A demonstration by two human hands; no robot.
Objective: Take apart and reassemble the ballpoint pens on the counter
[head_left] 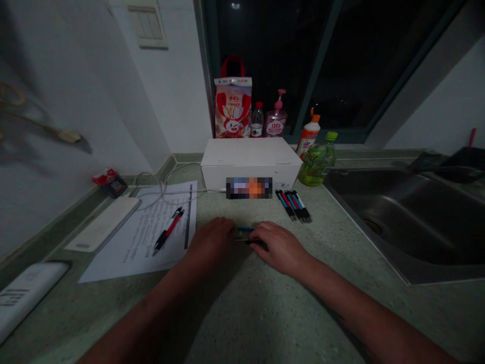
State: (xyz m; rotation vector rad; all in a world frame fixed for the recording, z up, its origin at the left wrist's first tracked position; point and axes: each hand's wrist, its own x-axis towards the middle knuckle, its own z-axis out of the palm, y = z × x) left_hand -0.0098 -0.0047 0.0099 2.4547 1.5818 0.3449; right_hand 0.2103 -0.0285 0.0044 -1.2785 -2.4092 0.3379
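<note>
My left hand and my right hand are close together over the middle of the counter, fingers curled. A blue pen barrel spans the gap between their fingertips. Just below it runs a thin, pale rod, perhaps a refill, leading toward a dark piece under my right fingers. The ends of these parts are hidden by the fingers. To the right, several pens in blue, red, white and black lie side by side. A red and black pen rests on a printed sheet at left.
A white box stands behind my hands, with a blurred-out screen leaning at its front. A green bottle is beside it. The steel sink lies right. A white power bank and cable lie left.
</note>
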